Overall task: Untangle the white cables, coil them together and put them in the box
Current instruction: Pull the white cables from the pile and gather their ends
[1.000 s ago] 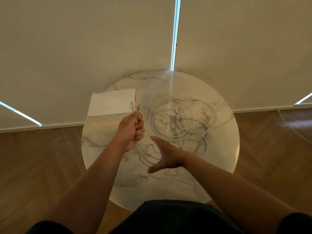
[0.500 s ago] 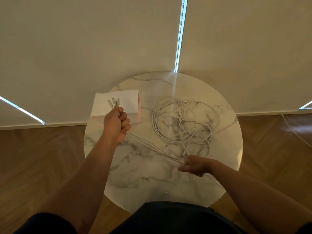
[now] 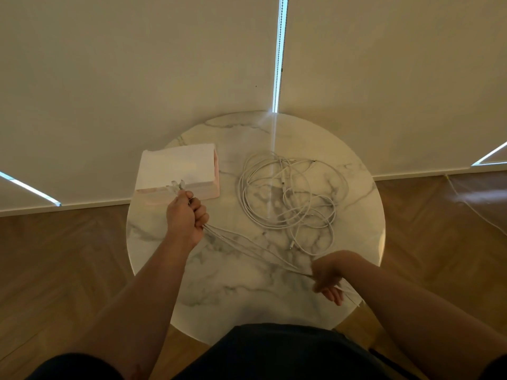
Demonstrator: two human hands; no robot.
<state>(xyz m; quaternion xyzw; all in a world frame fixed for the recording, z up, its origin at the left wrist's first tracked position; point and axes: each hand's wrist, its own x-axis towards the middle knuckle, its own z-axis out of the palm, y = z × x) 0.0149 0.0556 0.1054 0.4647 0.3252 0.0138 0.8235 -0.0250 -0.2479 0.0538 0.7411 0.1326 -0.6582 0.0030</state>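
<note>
Holds a bundle of thin white cables (image 3: 255,249) drawn out nearly straight just above a round white marble table (image 3: 247,294), long axis running from far left to near right. Points the plug ends away, over the near edge of a white rectangular box with pink sides (image 3: 175,165). Grips the plug end in a tight fist with the left hand (image 3: 186,218). Curls the right hand (image 3: 327,278) around the same strands at the near right rim, apparently pinching them, though blurred there. Has the hands well apart. Shows a loose tangle of white loops (image 3: 285,198) lying flat right of the box, touching neither hand.
</note>
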